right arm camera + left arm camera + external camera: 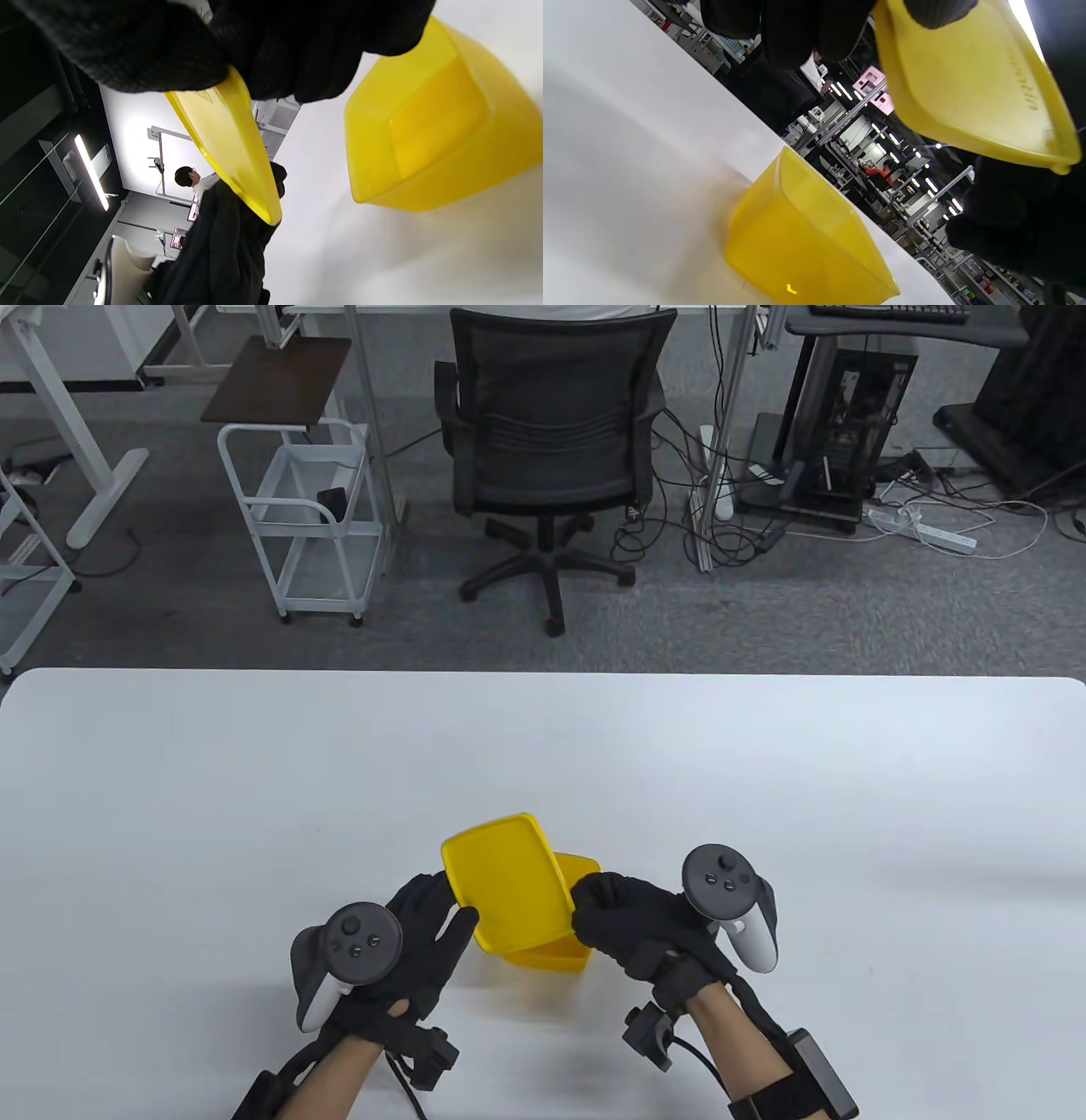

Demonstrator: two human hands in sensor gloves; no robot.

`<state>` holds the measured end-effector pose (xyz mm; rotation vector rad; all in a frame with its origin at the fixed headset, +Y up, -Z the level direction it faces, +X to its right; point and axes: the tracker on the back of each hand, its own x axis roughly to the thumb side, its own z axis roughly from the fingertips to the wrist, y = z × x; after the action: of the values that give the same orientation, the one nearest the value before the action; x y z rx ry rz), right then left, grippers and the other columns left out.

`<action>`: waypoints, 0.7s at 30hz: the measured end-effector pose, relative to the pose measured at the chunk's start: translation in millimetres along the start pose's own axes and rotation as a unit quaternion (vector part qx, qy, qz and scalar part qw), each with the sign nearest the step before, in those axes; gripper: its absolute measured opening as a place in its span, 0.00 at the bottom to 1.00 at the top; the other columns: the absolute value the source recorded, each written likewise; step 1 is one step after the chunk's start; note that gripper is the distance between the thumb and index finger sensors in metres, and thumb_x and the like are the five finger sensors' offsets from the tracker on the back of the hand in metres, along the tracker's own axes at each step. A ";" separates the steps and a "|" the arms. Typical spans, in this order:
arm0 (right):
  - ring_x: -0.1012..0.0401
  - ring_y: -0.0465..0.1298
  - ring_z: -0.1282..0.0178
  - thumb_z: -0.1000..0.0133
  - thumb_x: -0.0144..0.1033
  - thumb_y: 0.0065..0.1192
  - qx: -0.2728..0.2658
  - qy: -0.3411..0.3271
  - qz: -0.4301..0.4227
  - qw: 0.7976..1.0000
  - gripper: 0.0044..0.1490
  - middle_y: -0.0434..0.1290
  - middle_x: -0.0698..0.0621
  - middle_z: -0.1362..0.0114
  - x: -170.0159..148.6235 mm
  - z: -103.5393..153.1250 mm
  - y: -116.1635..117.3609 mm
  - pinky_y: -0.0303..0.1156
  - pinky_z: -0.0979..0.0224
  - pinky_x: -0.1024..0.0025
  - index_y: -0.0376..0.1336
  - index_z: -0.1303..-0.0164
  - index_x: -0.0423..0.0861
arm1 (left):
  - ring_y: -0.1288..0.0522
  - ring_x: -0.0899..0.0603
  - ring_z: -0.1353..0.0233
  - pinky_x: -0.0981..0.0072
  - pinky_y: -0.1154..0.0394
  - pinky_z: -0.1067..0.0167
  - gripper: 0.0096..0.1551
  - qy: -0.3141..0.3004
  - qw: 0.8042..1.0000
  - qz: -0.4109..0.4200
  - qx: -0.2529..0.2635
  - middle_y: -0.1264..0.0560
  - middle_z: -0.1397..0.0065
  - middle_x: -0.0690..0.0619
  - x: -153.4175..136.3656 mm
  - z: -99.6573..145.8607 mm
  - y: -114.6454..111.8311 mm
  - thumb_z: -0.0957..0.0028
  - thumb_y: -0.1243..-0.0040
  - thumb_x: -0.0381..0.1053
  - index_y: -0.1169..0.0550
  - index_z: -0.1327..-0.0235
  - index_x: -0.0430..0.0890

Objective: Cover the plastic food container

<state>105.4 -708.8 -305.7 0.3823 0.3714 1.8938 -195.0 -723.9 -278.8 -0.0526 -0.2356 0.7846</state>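
Both hands, left [424,920] and right [624,920], pinch the yellow lid [505,882] tilted above the container [556,959]. Risk: skewed lid seats unevenly; unheld container slides on counter [254,814].

We see the container [556,959] on the surface [254,814], near its front edge, between both hands. The lid [505,882] sits tilted above it, shifted left, left hand [416,933] at its left edge, right hand [632,920] at its right.
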 end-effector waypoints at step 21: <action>0.36 0.57 0.14 0.32 0.56 0.54 -0.153 -0.019 0.330 0.931 0.42 0.59 0.35 0.13 7.9 48.5 -6.8 0.55 0.16 0.30 0.56 0.15 0.42 | 0.33 0.33 0.24 0.29 0.43 0.23 0.24 0.040 0.999 0.016 0.032 0.23 0.37 0.42 -7.0 6.6 4.6 0.34 0.58 0.53 0.25 0.38 0.41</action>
<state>129.5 -695.6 -264.4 0.3572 -0.1071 2.5479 -204.5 -725.8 -274.2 -0.0279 -0.1340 0.8190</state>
